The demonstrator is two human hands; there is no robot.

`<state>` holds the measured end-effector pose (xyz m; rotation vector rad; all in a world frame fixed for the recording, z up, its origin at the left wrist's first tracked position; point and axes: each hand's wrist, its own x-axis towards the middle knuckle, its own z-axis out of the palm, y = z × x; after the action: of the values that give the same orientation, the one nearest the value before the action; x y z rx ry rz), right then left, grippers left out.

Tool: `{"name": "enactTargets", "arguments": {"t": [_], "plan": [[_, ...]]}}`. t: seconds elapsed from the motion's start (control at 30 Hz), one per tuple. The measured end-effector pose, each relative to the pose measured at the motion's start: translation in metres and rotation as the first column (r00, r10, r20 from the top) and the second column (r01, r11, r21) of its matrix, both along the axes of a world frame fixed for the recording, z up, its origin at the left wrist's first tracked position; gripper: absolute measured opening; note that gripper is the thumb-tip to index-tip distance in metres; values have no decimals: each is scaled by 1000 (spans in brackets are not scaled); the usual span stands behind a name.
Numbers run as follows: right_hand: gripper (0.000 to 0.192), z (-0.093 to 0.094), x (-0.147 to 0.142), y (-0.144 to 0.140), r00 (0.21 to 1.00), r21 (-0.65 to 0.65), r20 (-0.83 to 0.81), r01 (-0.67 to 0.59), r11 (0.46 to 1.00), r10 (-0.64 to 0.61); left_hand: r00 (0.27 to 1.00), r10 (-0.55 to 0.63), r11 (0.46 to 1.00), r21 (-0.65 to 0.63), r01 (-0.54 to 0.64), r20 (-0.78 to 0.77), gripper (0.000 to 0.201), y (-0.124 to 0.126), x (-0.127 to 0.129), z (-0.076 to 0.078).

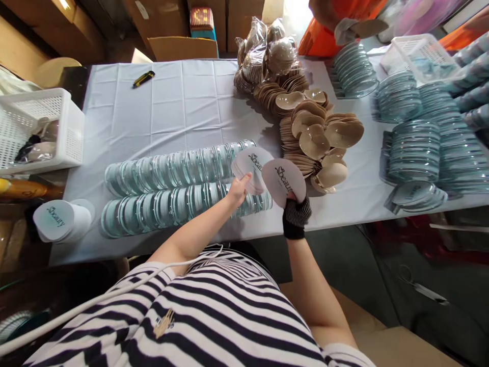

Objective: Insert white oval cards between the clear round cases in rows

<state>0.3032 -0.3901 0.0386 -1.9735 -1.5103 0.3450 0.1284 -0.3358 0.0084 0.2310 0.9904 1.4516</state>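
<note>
Head view: your left hand (239, 189) sits at frame centre, fingers closed on the edge of a round printed card (252, 164), thumb on its face. Your right hand (296, 216), in a dark striped glove, pinches a second printed card (283, 181) by its lower rim, just right of the first. The two cards overlap slightly and are held just above the table (171, 102), over the right end of the clear-case rows (179, 186).

Handling, my read: these cards are thin, light, semi-stiff sheet. They'll flex if you squeeze mid-face and crease if bent. Take them by the rim, as you do now, thumb on the face and fingers behind. The glossy face looks slippery to a bare hand; the gloved one should grip better.

Orientation: both cards face up toward the camera, tilted. Being roughly round, they have no real long axis; the printed logo line is the reference, running from lower left to upper right on each.

Around you: pile of beige cups (317, 137) to the upper right, stacks of clear lids (414, 150) at right, another stack of printed cards (61, 220) at lower left, white basket (36, 127) at left.
</note>
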Motion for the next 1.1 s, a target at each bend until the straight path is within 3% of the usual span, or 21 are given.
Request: {"name": "enactTargets", "arguments": {"t": [0.07, 0.13, 0.2, 0.27, 0.37, 0.47, 0.57, 0.7, 0.87, 0.93, 1.0, 1.1], "plan": [[45, -4, 20, -35, 975, -116, 162, -135, 984, 153, 995, 90, 995, -46, -88, 51, 24, 4, -11, 2], [35, -11, 27, -64, 897, -288, 248, -292, 912, 365, 987, 134, 987, -96, -125, 90, 23, 8, -18, 1], [30, -19, 18, -74, 822, -436, 278, -354, 827, 498, 985, 128, 986, -117, -115, 115, 23, 10, -22, -1], [31, -25, -3, -65, 776, -551, 287, -345, 760, 561, 986, 111, 990, -101, -99, 122, 25, 10, -22, -3], [37, -26, -34, -35, 759, -675, 287, -273, 686, 584, 989, 91, 994, -74, -82, 116, 29, 10, -19, -5], [37, -22, -43, -19, 752, -712, 271, -264, 651, 601, 993, 69, 996, -64, -63, 98, 29, 9, -18, -5], [34, -23, -40, -17, 752, -658, 268, -313, 685, 602, 996, 54, 997, -63, -49, 75, 28, 8, -18, -4], [30, -39, -43, -13, 802, -577, 246, -329, 747, 543, 998, 40, 998, -51, -37, 57, 30, 7, -18, -1], [29, -61, -55, -17, 887, -524, 29, -379, 763, 461, 996, 65, 997, -32, -63, 53, 28, 6, -19, -1], [31, -66, -58, -19, 894, -543, 33, -359, 759, 446, 997, 61, 998, -29, -60, 51, 31, 5, -19, -2], [30, -67, -58, -18, 885, -586, 52, -349, 732, 463, 997, 65, 997, -37, -63, 49, 34, 5, -19, -2], [27, -63, -55, -14, 868, -645, -253, -481, 594, 428, 997, 75, 996, -42, -73, 33, 35, 5, -19, -5]]}}
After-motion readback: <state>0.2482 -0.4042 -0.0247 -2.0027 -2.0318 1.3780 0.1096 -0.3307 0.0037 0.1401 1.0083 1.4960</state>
